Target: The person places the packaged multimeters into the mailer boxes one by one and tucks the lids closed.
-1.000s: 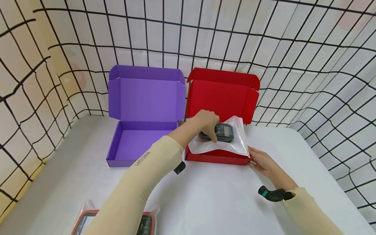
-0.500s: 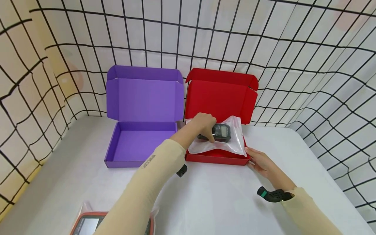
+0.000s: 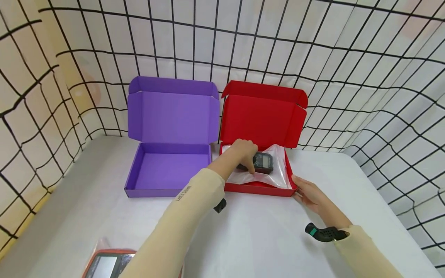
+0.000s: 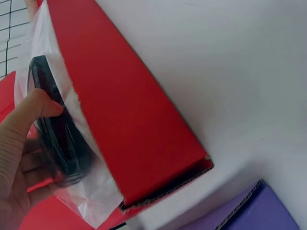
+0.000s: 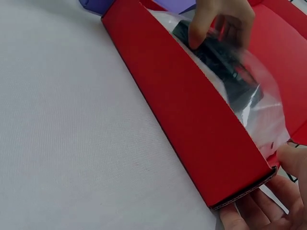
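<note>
Gripping: left hand (image 3: 245,151), dark device (image 3: 264,162), already inside red box (image 3: 259,188), right of centre; right hand (image 3: 308,196), same box. Seemingly outstanding (unboxed, lower left): orange-rimmed device (image 3: 107,265).

**Three cameras around one grip**

The head camera looks forward and down from well behind the grip, where the left hand (image 3: 245,150) holds the black device (image 3: 265,163); its wide view takes in the right hand (image 3: 308,194), red box (image 3: 264,119) and purple box (image 3: 179,117). The left wrist camera sits close on the grip's near side, the front wall (image 4: 127,115) slanting across its view. From right of the grip, the right wrist camera faces left toward it. Both wrist views share device, wall and some purple cardboard.
</note>
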Motion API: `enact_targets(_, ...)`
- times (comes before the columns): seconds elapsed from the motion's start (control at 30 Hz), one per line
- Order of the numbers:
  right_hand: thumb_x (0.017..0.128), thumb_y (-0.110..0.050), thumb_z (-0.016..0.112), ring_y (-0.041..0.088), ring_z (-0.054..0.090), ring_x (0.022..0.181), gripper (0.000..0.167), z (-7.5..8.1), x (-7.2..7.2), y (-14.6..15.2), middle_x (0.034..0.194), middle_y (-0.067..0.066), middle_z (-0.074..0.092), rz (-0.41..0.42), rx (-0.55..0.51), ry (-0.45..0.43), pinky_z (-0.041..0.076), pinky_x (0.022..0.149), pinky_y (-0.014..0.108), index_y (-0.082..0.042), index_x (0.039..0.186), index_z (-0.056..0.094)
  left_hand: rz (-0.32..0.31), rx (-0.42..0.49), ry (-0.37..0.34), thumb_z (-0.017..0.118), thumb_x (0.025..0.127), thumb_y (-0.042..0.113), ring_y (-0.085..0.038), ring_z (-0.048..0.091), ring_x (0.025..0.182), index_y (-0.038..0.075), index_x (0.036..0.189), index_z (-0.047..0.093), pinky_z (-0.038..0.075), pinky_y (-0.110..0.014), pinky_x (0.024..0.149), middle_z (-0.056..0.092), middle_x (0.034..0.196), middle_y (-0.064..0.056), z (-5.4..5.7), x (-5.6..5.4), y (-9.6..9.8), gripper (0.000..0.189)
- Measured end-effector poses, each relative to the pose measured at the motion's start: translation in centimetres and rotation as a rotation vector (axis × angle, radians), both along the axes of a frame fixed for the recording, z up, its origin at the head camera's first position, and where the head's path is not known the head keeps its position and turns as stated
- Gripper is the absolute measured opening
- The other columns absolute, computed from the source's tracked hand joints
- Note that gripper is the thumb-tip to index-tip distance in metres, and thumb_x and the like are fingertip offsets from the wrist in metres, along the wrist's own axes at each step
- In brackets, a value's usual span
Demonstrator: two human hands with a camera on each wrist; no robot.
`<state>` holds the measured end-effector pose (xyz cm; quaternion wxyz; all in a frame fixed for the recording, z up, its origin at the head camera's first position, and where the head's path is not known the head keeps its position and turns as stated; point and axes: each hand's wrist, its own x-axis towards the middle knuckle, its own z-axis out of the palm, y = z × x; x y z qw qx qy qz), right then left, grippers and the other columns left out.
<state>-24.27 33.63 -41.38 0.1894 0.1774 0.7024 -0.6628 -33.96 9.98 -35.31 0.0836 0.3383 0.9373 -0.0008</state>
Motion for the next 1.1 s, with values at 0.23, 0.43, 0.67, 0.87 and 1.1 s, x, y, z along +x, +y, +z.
enact_targets(0.23,0.094,-0.04,0.046,0.028,0.018,0.137,0.073,-0.1,-0.1,0.1,0.153,0.013,0.012,-0.015,0.017,0.001,0.031,0.103,0.036,-0.01,0.149,0.009,-0.009,-0.002,-0.003,0.073,0.069,0.051,-0.012,0.051,0.086,0.018,0.109,0.059,0.044,-0.03,0.077,0.058,0.095,0.004,-0.7,-0.1,0.2,0.054)
enact_targets(0.43,0.093,-0.041,0.048,0.027,0.018,0.137,0.074,-0.1,-0.1,0.1,0.154,0.011,0.012,-0.024,0.016,0.0,0.032,0.103,0.034,-0.013,0.149,0.009,-0.005,-0.015,-0.026,0.073,0.07,0.05,-0.012,0.05,0.087,0.018,0.111,0.058,0.044,-0.029,0.078,0.058,0.097,0.004,-1.0,0.0,0.2,0.054)
enact_targets(0.67,0.092,-0.042,0.051,0.028,0.017,0.138,0.077,-0.1,0.0,0.0,0.154,0.01,0.011,-0.024,0.002,0.006,0.031,0.103,0.035,-0.014,0.149,0.009,0.036,0.003,-0.087,0.074,0.071,0.047,-0.014,0.052,0.087,0.017,0.112,0.058,0.045,-0.031,0.08,0.059,0.098,0.002,-1.4,0.0,0.1,0.054)
enact_targets(0.87,0.092,-0.042,0.05,0.027,0.018,0.138,0.076,0.0,0.0,0.0,0.154,0.01,0.011,-0.022,-0.003,0.005,0.031,0.103,0.035,-0.014,0.149,0.009,0.077,0.027,-0.16,0.073,0.073,0.044,-0.014,0.051,0.088,0.016,0.113,0.057,0.044,-0.031,0.081,0.058,0.098,0.002,-1.9,0.0,-0.1,0.052)
enact_targets(1.1,0.093,-0.041,0.049,0.028,0.018,0.138,0.074,0.2,0.1,-0.1,0.154,0.01,0.011,-0.009,0.003,0.003,0.031,0.103,0.034,-0.013,0.149,0.009,0.074,0.008,-0.16,0.069,0.075,0.047,-0.015,0.052,0.097,0.017,0.127,0.05,0.043,-0.034,0.089,0.058,0.112,0.0,-2.7,0.0,-0.2,0.062)
